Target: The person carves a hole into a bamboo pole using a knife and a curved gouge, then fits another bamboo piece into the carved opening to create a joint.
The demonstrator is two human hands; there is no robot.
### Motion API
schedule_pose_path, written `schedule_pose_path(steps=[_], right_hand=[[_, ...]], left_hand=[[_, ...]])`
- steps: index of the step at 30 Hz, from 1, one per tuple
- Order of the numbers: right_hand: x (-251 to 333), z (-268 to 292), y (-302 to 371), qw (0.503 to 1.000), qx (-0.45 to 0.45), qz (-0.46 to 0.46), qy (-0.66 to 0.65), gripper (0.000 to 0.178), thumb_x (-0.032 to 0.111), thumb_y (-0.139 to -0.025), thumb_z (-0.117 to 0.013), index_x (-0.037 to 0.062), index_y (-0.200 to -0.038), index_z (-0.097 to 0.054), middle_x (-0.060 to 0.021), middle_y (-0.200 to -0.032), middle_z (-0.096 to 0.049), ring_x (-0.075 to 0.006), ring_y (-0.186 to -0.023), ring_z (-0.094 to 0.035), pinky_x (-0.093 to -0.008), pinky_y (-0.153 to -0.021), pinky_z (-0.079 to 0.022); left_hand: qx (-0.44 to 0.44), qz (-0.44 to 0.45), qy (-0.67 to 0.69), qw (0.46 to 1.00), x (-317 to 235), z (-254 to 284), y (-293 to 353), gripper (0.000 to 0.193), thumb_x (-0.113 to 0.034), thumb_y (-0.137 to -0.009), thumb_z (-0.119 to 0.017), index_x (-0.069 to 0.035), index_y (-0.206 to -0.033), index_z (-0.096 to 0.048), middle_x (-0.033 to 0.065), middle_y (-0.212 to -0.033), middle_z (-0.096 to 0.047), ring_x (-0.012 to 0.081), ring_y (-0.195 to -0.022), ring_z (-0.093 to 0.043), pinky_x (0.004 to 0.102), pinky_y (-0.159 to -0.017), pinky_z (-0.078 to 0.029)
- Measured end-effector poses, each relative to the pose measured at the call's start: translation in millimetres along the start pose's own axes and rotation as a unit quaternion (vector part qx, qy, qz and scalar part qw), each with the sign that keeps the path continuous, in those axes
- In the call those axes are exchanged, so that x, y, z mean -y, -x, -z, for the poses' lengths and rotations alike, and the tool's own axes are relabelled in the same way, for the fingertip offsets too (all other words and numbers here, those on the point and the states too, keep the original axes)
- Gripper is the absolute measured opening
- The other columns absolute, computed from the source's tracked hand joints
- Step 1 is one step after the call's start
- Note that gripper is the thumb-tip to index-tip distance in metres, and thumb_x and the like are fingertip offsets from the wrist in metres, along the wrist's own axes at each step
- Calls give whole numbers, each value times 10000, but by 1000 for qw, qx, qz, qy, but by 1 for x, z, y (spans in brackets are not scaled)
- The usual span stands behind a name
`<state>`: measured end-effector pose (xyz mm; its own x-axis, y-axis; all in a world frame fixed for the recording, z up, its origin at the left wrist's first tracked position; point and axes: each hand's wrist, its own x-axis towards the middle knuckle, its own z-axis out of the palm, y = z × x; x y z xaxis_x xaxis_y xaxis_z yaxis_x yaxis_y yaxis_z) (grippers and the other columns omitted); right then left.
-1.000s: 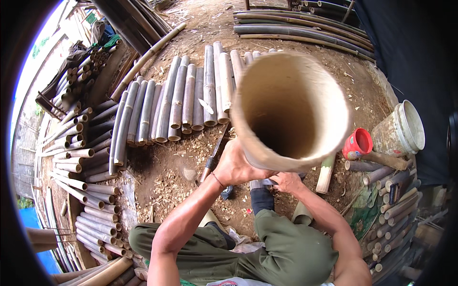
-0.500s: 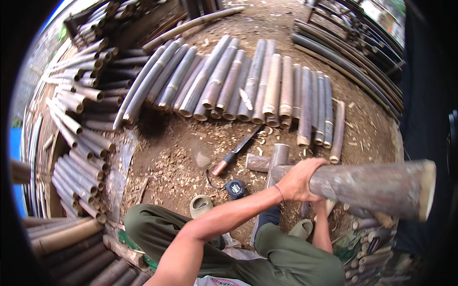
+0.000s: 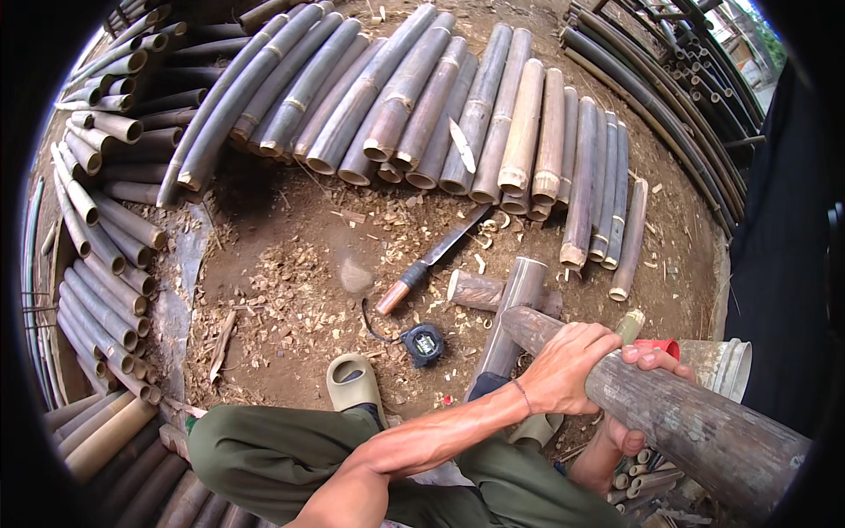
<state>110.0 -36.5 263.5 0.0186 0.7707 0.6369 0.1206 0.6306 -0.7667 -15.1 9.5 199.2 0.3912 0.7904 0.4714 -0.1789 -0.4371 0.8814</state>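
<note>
A thick, club-shaped wooden log (image 3: 704, 422), narrower at its far left end, lies slantwise in front of me and runs out toward the lower right. My left hand (image 3: 568, 368) is closed over its narrower part. My right hand (image 3: 627, 431) comes from beneath, its fingers curled over the log's upper side. Just beyond the hands rises a short pale bamboo end (image 3: 630, 326); whether a hand touches it I cannot tell. The log's narrow tip overlaps a bamboo length (image 3: 519, 290) that rests across a short log (image 3: 475, 289) on the ground.
A large knife (image 3: 431, 261) and a tape measure (image 3: 423, 344) lie on the chip-strewn ground. Cut bamboo tubes (image 3: 422, 114) form a row ahead, with more stacked bamboo (image 3: 106, 299) at left. A pale bucket (image 3: 726, 370) and a red container (image 3: 658, 347) stand at right.
The log's thick end has swung down toward the lower right. My right hand has come up from below and now grips the log beside my left. The view has shifted too.
</note>
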Motion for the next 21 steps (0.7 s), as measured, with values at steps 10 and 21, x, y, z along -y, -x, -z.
schedule_pose_path(steps=[10, 21], right_hand=[[14, -11, 1, 999, -34, -9, 5, 966, 502, -734, -856, 38, -1407, -341, -205, -1167, -559, -343, -1055, -578, -493, -976, -465], [14, 10, 11, 999, 4, -23, -26, 999, 503, -679, -877, 17, -1367, -340, -186, -1201, -517, -325, -1103, -549, -469, -975, -459]], left_hand=[[13, 22, 1, 1000, -9, -8, 14, 743, -236, -573, -856, -40, -1221, -549, 155, -1151, -566, 373, -1089, -559, 469, -949, -437], [11, -23, -29, 999, -13, -5, 9, 825, -216, -525, -866, -20, -1245, -515, 181, -1177, -554, 391, -1128, -531, 464, -960, -430]])
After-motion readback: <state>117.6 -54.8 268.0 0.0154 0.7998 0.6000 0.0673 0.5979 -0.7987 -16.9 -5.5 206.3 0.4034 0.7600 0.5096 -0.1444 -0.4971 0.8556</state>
